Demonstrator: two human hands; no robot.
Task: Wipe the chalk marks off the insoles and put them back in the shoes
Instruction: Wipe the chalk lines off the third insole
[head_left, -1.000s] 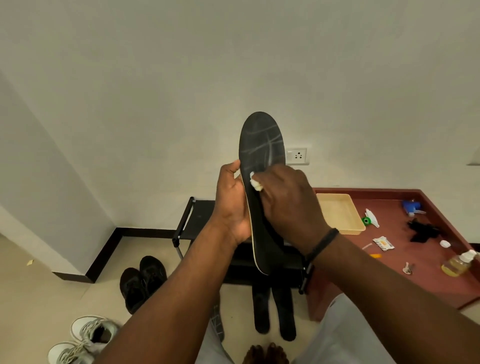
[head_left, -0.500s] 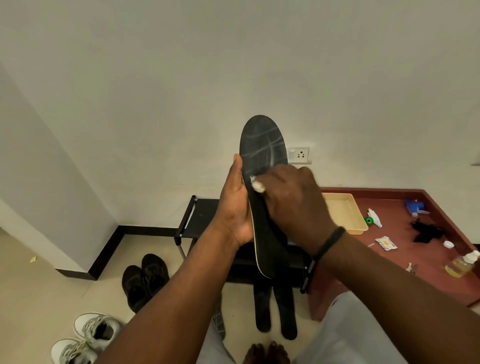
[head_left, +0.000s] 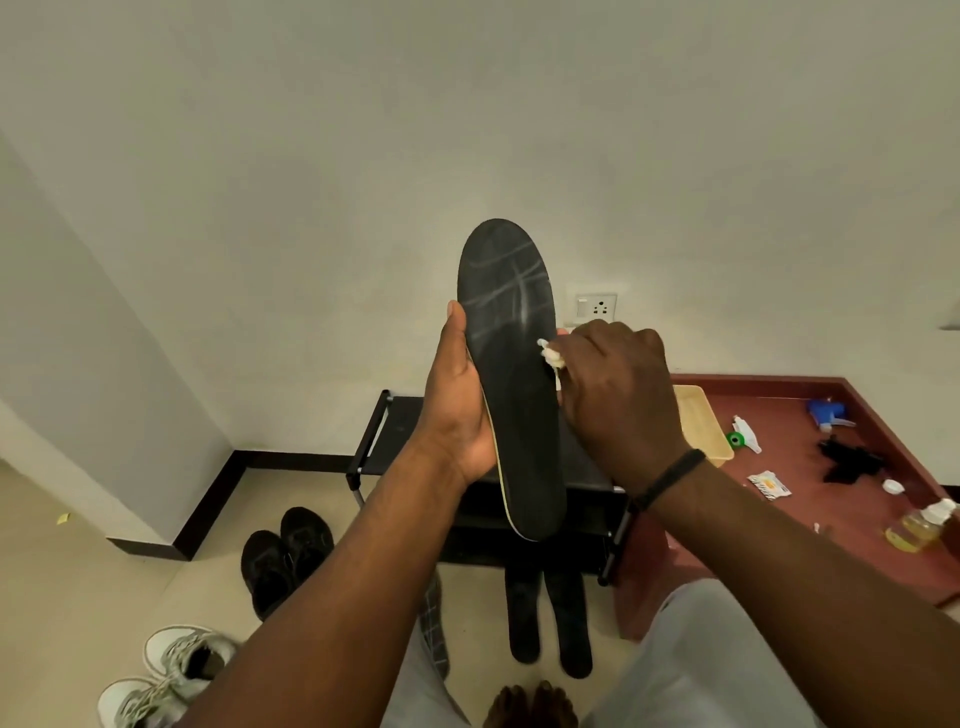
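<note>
A black insole (head_left: 511, 332) stands upright in front of me, with pale chalk streaks across its toe half. My left hand (head_left: 460, 395) grips its left edge, thumb up along the side. My right hand (head_left: 615, 395) pinches a small white wad (head_left: 549, 354) against the insole's right edge at mid-height. Two more black insoles (head_left: 550, 618) lie on the floor below. A pair of black shoes (head_left: 285, 556) sits on the floor to the left, and a pair of white sneakers (head_left: 166, 675) at the lower left.
A low black rack (head_left: 395, 431) stands against the wall behind the insole. On the red ledge (head_left: 841, 525) at right lie a yellow tray (head_left: 701, 426), a blue spray head, a black object, a small packet and a bottle of yellow liquid (head_left: 919, 525). My bare toes show at the bottom.
My right hand with the wad has slid from the insole's left-middle across to its right edge. The left hand has shifted its thumb up along the side. The insole stays upright.
</note>
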